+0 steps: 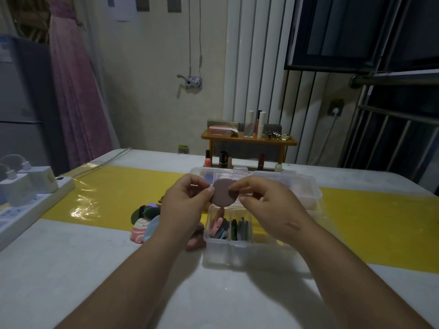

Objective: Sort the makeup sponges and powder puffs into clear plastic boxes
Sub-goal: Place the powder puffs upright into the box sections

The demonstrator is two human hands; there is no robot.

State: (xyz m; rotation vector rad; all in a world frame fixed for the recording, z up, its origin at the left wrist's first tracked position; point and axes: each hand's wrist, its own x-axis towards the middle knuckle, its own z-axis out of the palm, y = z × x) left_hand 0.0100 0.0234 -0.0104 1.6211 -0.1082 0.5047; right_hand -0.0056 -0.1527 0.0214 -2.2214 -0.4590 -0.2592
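A white desk (71,269) fills the lower part of the view, crossed from left to right by a glossy yellow mat (114,193). At the desk's left edge lies a white power strip (28,210) with two white chargers (21,186) plugged into it. At the far side a small wooden shelf (249,138) carries bottles and cosmetic boxes, and lipsticks (223,159) stand on the desk under it.

Two clear plastic boxes sit in the middle of the desk. The larger clear plastic box (297,184) lies farther away on the mat, with pale things showing dimly through its walls. The smaller clear plastic box (228,248) stands open just in front of it, divided into compartments, and several flat powder puffs (223,227) stand on edge in its two left compartments.

Both forearms reach in from the bottom edge. The left hand (183,205) pinches the left rim of a round mauve powder puff (222,194) between thumb and fingertips, and the right hand (266,210) pinches its right rim in the same way. The mauve puff is held upright in the air, flat face toward the camera, above the far end of the smaller box and in front of the larger one.

Left of the smaller box, partly hidden by the left wrist, a loose pile of sponges and puffs (145,219) rests on the mat's near edge: dark green, pale blue and pink-striped pieces
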